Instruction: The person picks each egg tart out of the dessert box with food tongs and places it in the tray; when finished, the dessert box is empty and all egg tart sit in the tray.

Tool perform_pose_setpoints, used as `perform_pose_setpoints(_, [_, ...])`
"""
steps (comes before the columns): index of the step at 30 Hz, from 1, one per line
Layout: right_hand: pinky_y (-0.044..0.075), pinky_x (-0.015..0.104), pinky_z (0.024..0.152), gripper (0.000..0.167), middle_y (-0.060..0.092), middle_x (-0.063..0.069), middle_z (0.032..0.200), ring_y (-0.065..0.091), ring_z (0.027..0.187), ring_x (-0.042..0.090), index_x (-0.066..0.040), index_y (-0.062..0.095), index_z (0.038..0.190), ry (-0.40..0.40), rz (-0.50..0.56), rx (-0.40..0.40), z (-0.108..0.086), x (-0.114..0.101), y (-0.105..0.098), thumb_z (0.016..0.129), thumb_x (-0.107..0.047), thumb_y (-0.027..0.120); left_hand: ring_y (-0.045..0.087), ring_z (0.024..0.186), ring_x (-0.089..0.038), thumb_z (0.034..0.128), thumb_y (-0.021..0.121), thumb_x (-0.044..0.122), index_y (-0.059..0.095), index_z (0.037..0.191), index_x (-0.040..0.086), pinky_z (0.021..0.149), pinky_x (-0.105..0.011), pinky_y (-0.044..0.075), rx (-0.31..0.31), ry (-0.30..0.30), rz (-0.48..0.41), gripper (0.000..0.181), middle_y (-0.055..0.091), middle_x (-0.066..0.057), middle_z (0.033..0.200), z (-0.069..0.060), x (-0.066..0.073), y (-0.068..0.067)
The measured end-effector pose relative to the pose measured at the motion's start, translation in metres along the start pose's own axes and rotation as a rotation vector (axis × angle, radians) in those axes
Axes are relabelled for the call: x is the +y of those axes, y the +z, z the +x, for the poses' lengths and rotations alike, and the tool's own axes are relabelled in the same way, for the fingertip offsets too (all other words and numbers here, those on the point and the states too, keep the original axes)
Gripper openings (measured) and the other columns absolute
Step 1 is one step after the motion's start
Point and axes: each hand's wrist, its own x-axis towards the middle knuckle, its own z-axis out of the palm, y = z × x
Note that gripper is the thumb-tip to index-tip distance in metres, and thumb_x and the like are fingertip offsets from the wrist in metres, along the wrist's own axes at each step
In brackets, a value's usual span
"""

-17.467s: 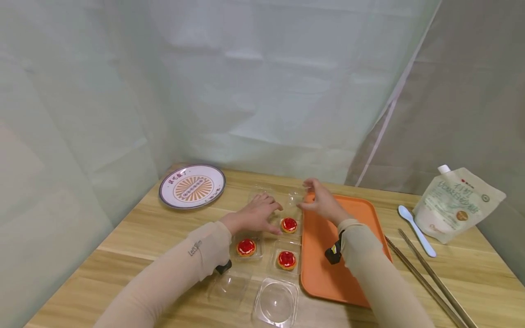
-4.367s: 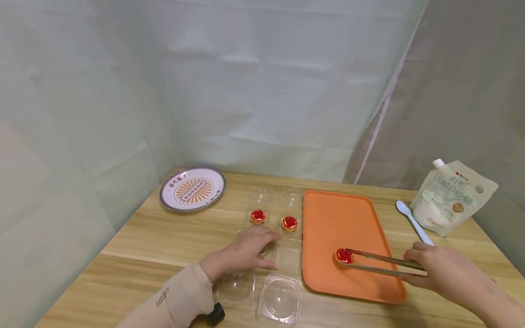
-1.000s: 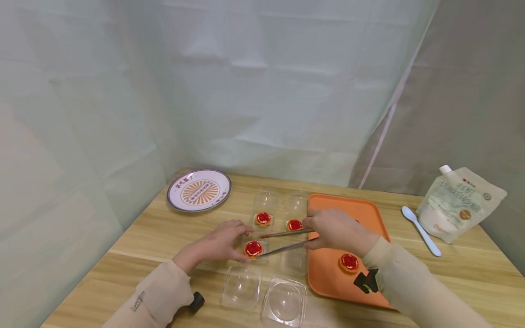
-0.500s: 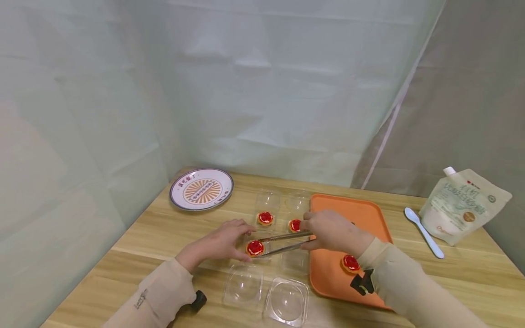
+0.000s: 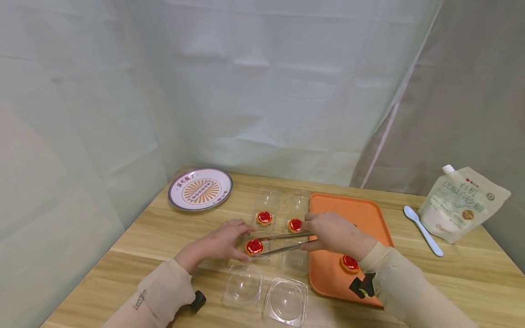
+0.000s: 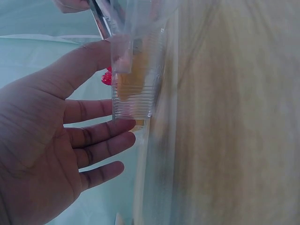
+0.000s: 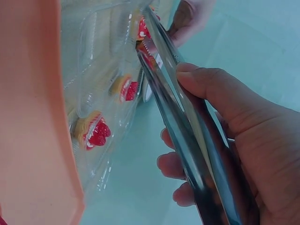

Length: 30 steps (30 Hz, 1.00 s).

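My right hand holds metal tongs, whose tips stand on either side of a red-topped tart. That tart sits in a clear plastic box at the middle left. My left hand grips this box by its side, thumb and fingers apart on its wall. Two similar boxes behind hold a tart each: a back-left tart and a back-right tart. Another tart lies on the orange tray, below my right forearm. Whether the tongs squeeze the tart is hard to tell.
The clear lids of the front boxes lie open toward me. A patterned plate stands at the back left. To the right of the tray are a pale blue spoon and a spouted pouch.
Since the earliest frame, my right hand has taken up the tongs and the front-right tart has moved onto the tray. The tongs have then come left to the front-left tart. Little differs in the last half second.
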Motion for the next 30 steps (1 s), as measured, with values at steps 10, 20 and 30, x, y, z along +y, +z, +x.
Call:
perform_pose_setpoints(10, [0.049,0.019,0.055,0.022,0.058,-0.006,0.078,0.056,0.062,0.004,-0.015,0.07,0.087,0.027,0.018,0.047,-0.013,0.002,-0.009,0.078,-0.033,0.078,0.054,0.109,-0.02,0.0702,0.082,0.041,0.056,0.131,0.009,0.096,-0.042,0.047,-0.001,-0.001,0.0,0.073,0.06,-0.003,0.115,0.0,-0.001,-0.002])
perform_pose_setpoints(20, [0.044,0.015,0.052,0.018,0.052,-0.009,0.075,0.049,0.057,-0.001,-0.016,0.07,0.084,0.065,0.069,0.07,-0.026,0.0,-0.024,0.078,-0.031,0.078,0.053,0.11,-0.02,0.0714,0.081,0.042,0.055,0.133,0.011,0.097,-0.043,0.046,-0.01,0.003,-0.006,0.074,0.059,-0.003,0.117,-0.001,-0.002,-0.001])
perform_pose_setpoints(30, [0.041,0.015,0.05,0.021,0.053,-0.011,0.076,0.046,0.055,-0.002,-0.018,0.069,0.085,0.097,0.016,0.101,-0.043,0.002,-0.04,0.077,-0.035,0.078,0.053,0.112,-0.021,0.0721,0.082,0.04,0.055,0.133,0.009,0.1,-0.044,0.045,0.003,0.013,-0.019,0.073,0.06,-0.004,0.119,-0.001,-0.002,0.001])
